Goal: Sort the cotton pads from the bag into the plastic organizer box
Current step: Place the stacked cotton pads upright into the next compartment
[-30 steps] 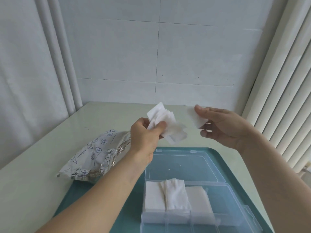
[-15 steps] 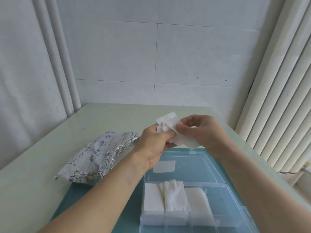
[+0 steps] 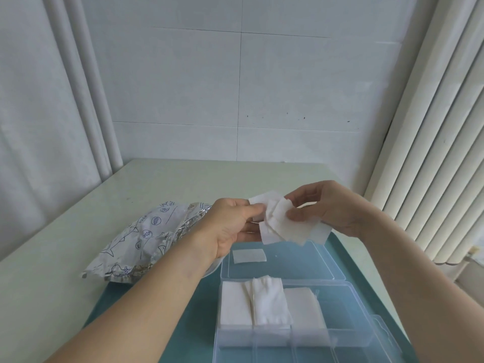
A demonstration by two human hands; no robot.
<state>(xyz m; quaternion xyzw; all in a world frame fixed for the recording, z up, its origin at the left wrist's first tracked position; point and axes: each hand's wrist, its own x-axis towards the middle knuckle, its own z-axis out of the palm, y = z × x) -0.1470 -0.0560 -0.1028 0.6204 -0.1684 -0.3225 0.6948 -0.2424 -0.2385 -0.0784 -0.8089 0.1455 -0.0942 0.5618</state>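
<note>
Cotton pads [image 3: 281,224] fanned, pinched by left hand [image 3: 230,226] and right hand [image 3: 332,208] above organizer box [image 3: 348,307]; bag [image 3: 146,239] left of box.

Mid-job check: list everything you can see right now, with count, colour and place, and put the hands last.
cotton pads in hand: a fanned bunch, count unclear, white, held above the open lid
loose cotton pad: one, white, lying flat in the open lid
stacked cotton pads: three stacks side by side, white, in the organizer box
organizer box: one, clear plastic, on the tray, near edge
open lid: one, clear, lying flat behind the box
bag: one, silver foil with blue print, on the table, left of the box
tray: one, teal, under the box
table: one, pale green
left hand: pinches the bunch
right hand: pinches the bunch
</note>
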